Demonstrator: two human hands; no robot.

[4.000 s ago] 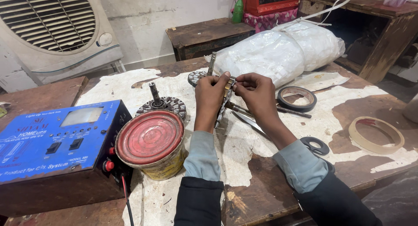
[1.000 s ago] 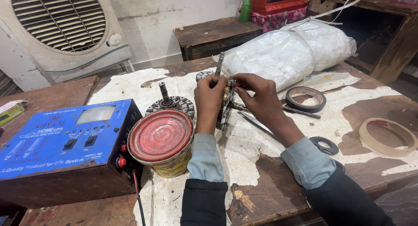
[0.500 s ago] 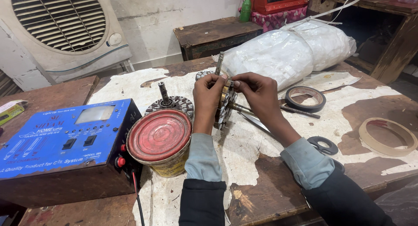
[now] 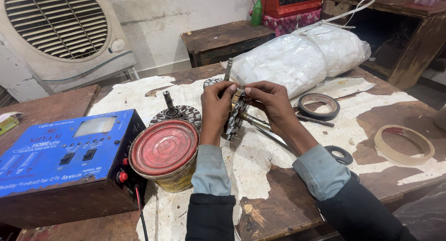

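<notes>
Stator core [image 4: 234, 118] on its shaft is standing edge-up on the workbench [image 4: 260, 176], my left hand [image 4: 216, 104] and right hand [image 4: 269, 101] both pinching closed at its top slot, winding looking barely begun, 1 similar core [image 4: 179, 113] waiting beside the red-lidded tin [image 4: 162, 150].

On the workbench [image 4: 278, 208], the slotted motor core [image 4: 233, 116] stood between the left hand [image 4: 216, 104] and right hand [image 4: 269, 101]. A lidded tin [image 4: 163, 153] sat left of them, a power unit [image 4: 65, 162] further left, a stuffed sack [image 4: 302, 55] behind, and tape rolls [image 4: 318, 105] to the right.
</notes>
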